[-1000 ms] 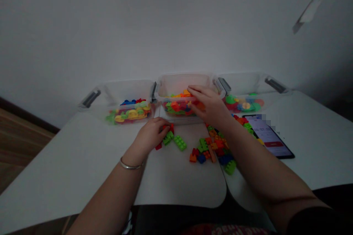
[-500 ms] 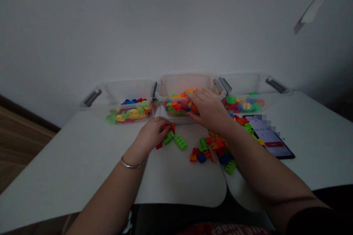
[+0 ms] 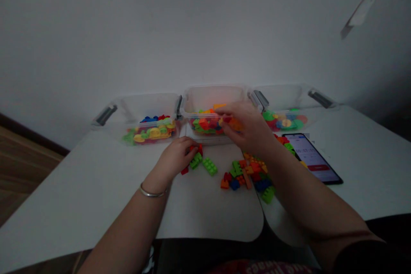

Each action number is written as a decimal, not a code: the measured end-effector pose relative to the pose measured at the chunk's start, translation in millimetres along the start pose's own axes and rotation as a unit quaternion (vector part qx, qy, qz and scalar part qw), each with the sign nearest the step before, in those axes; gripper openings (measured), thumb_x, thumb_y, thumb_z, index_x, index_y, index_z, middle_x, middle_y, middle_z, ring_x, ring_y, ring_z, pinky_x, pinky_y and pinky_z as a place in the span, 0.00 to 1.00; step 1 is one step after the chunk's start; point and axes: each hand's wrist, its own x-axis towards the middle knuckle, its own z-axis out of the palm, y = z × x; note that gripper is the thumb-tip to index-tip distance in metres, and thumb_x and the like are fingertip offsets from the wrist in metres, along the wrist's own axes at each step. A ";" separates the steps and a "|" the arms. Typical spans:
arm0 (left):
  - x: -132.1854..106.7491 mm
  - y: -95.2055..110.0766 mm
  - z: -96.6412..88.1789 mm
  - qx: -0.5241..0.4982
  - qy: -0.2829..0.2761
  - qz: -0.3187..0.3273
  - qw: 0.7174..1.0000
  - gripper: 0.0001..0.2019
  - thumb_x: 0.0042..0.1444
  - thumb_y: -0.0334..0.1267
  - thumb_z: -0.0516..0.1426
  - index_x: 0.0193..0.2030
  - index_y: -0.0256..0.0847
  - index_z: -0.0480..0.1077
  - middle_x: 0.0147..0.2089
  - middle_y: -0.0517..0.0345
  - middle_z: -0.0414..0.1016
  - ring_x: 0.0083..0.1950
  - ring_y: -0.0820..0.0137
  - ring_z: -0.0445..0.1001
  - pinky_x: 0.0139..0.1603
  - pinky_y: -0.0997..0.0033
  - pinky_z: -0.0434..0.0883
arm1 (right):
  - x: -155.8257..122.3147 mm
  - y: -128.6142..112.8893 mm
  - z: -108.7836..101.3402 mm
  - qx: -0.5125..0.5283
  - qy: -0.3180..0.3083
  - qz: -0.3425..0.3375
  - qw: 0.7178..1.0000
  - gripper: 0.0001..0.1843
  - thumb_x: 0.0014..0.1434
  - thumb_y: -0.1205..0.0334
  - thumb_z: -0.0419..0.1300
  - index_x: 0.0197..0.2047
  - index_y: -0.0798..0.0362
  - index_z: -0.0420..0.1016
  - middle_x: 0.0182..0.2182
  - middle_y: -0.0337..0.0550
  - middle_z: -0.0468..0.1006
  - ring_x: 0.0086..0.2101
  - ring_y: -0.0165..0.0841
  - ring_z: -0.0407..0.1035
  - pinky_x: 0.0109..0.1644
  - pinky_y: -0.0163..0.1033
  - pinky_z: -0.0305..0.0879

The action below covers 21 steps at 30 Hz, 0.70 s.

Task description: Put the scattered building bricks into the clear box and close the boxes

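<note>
Toy bricks (image 3: 195, 161) in red and green lie at your left fingertips, just below and left of the frame's centre. Your left hand (image 3: 177, 155) curls over them, perhaps to keep that small group ready, but it hides the contact, so whether it grasps one cannot be told. Your right hand (image 3: 247, 126), a little right of centre, is arched across the near side of the middle clear tub (image 3: 215, 95), its thumb and fingers parted with no brick visible between them. That tub sits straight ahead of you, probably so both hands reach it easily. One green studded brick (image 3: 209, 166) lies apart near mid-frame; the mixed brick pile (image 3: 256, 170) spreads lower right, seemingly close to your right forearm for quick picking. Filled tubs flank the middle one: the left tub (image 3: 147, 102) and the right tub (image 3: 282, 94). A smartphone (image 3: 316, 160) lies farther right, its screen turned up, likely for glancing at. Compared with half a second ago, your right hand has lifted and arched more, while your left hand and the loose bricks look unchanged.
</note>
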 end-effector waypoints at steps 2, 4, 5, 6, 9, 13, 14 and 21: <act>0.0 -0.1 0.4 0.001 -0.001 -0.005 1.000 0.11 0.64 0.35 0.55 0.44 0.39 0.79 0.45 0.48 0.80 0.48 0.60 0.77 0.53 0.60 0.73 | -0.3 -6.4 -1.3 0.029 -0.074 0.001 0.997 0.12 0.66 0.63 0.56 0.49 0.52 0.78 0.43 0.47 0.82 0.45 0.38 0.74 0.51 0.45 0.68; -0.2 -0.1 0.7 0.001 0.000 -0.013 1.000 0.11 0.63 0.34 0.55 0.47 0.39 0.78 0.46 0.49 0.81 0.49 0.60 0.78 0.54 0.59 0.73 | -1.2 -10.8 0.0 0.031 -0.174 0.005 0.984 0.11 0.66 0.64 0.57 0.46 0.51 0.80 0.43 0.45 0.82 0.44 0.36 0.75 0.47 0.41 0.68; -0.4 0.1 0.7 0.002 0.002 -0.018 1.000 0.12 0.63 0.33 0.55 0.49 0.40 0.77 0.46 0.49 0.81 0.49 0.60 0.78 0.55 0.59 0.73 | -1.7 -12.3 1.7 0.024 -0.222 0.009 0.975 0.10 0.65 0.64 0.57 0.46 0.50 0.80 0.43 0.44 0.82 0.43 0.36 0.75 0.45 0.40 0.68; -0.6 0.2 0.5 0.002 0.004 -0.023 1.000 0.12 0.63 0.34 0.55 0.50 0.40 0.77 0.47 0.48 0.81 0.49 0.60 0.78 0.55 0.59 0.73 | -2.3 -13.7 3.8 0.014 -0.265 0.012 0.964 0.10 0.65 0.64 0.58 0.45 0.48 0.81 0.43 0.42 0.82 0.43 0.35 0.76 0.43 0.39 0.68; -1.2 1.0 -0.6 0.003 0.008 -0.029 1.000 0.12 0.62 0.34 0.56 0.50 0.39 0.77 0.48 0.47 0.81 0.50 0.59 0.78 0.55 0.58 0.73 | -5.3 -17.9 12.8 -0.016 -0.354 0.031 0.935 0.10 0.64 0.62 0.60 0.45 0.46 0.81 0.42 0.41 0.83 0.41 0.37 0.77 0.40 0.39 0.69; -1.0 1.5 -1.7 -0.003 0.011 -0.023 1.000 0.11 0.62 0.33 0.56 0.47 0.41 0.78 0.46 0.48 0.81 0.50 0.60 0.78 0.55 0.58 0.73 | -12.6 -23.3 26.3 -0.053 -0.389 0.042 0.919 0.12 0.60 0.59 0.64 0.48 0.50 0.79 0.44 0.45 0.84 0.41 0.42 0.78 0.40 0.42 0.71; -0.8 1.4 -1.8 -0.003 0.012 -0.022 1.000 0.11 0.61 0.33 0.56 0.47 0.41 0.78 0.46 0.49 0.81 0.50 0.60 0.78 0.55 0.58 0.73 | -14.5 -24.4 29.2 -0.057 -0.389 0.040 0.919 0.14 0.60 0.57 0.65 0.48 0.51 0.78 0.45 0.46 0.83 0.42 0.43 0.78 0.40 0.43 0.71; -0.7 0.4 -0.9 0.014 0.004 -0.026 1.000 0.11 0.63 0.34 0.56 0.48 0.40 0.78 0.46 0.49 0.81 0.50 0.59 0.78 0.55 0.59 0.73 | -23.0 -28.6 45.2 -0.069 -0.396 0.060 0.914 0.29 0.53 0.51 0.71 0.54 0.56 0.74 0.48 0.54 0.82 0.47 0.47 0.77 0.45 0.46 0.74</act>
